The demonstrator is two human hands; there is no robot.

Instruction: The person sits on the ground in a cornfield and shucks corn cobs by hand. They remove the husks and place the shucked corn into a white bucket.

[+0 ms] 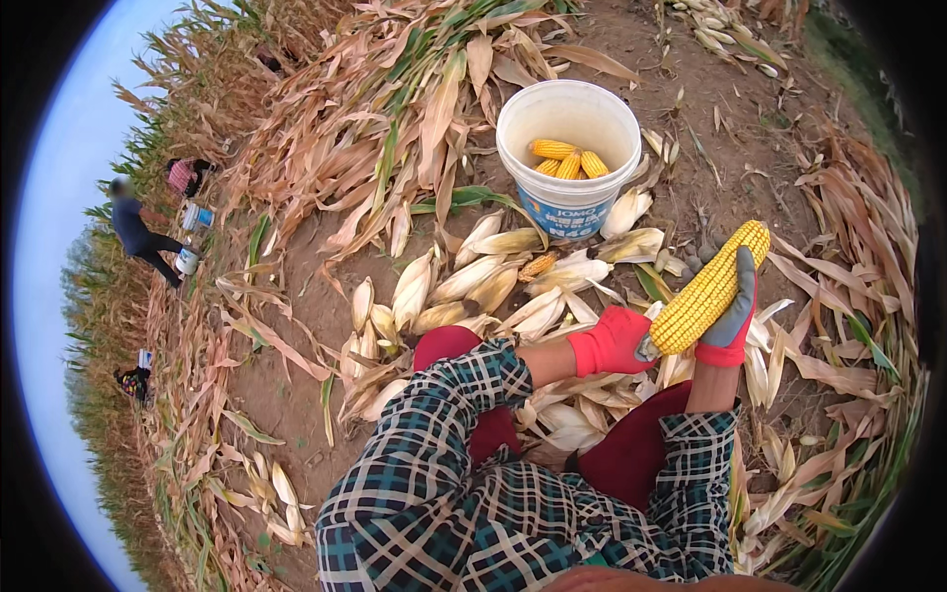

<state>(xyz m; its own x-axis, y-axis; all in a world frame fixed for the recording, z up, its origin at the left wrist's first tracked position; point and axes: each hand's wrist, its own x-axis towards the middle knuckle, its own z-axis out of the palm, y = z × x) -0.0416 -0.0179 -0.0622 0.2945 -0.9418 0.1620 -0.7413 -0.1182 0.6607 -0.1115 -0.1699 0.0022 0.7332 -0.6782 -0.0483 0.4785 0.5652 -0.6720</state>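
Note:
A bare yellow ear of corn [705, 296] is held up in front of me, tilted with its tip to the upper right. My left hand [614, 342], in a red glove, is closed at the ear's lower stalk end. Behind and along its right side wraps my right hand [730, 321], gloved in red and grey, gripping the ear. Some of its fingers are hidden by the kernels. Beyond my hands stands a white bucket [567, 109] with a blue label, holding several husked yellow ears [569, 165]. Ears in pale husks [473, 281] lie heaped between me and the bucket.
Dry stalks and leaves [345, 128] pile up left of the bucket, and more stalks [868, 257] lie at the right. A small husked-ear heap [281, 498] sits at lower left. Far left, a person in dark clothes [138, 227] and others work near buckets [197, 217] beside standing corn.

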